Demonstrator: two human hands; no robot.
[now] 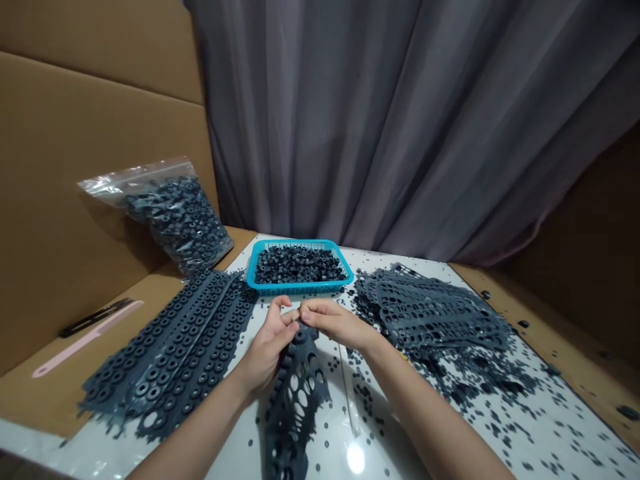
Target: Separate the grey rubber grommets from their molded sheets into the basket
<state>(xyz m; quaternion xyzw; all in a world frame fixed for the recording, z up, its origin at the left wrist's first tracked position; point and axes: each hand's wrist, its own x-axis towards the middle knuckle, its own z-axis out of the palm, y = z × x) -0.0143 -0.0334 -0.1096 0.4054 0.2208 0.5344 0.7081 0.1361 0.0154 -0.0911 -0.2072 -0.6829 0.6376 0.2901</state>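
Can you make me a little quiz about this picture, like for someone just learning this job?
1. True or false: the left hand and the right hand both touch the dark grey perforated rubber strip.
2. What fills the bright blue plastic basket?
A) small dark rubber rings
B) red marbles
C) silver coins
3. In the head camera view, is the clear zip-top plastic bag left or right of the basket?

Key: 1 true; 2 A; 3 left.
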